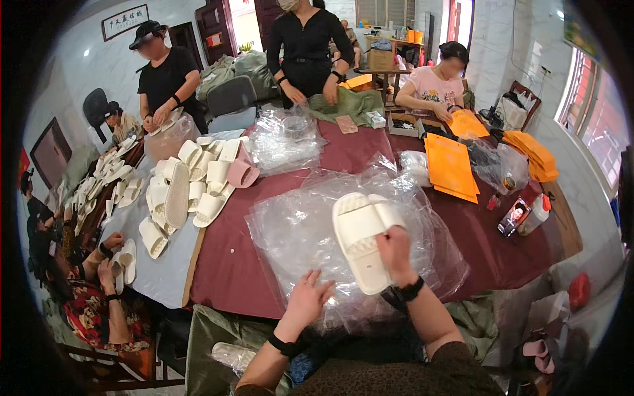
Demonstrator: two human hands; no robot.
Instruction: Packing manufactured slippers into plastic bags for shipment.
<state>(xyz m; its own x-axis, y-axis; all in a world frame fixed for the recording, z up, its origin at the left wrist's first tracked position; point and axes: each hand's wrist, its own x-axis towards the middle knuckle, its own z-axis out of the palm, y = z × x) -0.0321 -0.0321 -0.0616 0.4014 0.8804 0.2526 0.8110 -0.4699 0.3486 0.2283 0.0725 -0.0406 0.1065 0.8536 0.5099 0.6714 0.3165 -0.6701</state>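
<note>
A pair of cream slide slippers [358, 228] is held over the stack of clear plastic bags [290, 228]. My right hand [395, 254] is closed round the edge of the pair, thumb side toward the straps. One slipper lies partly behind the other. To the left, my left hand [309, 298] is open with its fingers apart, at the near edge of the bags. Whether its fingertips press on the film I cannot tell. Both wrists wear black bands.
A pile of cream slippers [188, 178] with one pink slipper [242, 174] lies left on the dark red tablecloth [228, 277]. Orange envelopes [451, 168] lie right. More clear bags [287, 142] are stacked farther back. Several co-workers surround the table. A bagged slipper [234, 356] rests by my left forearm.
</note>
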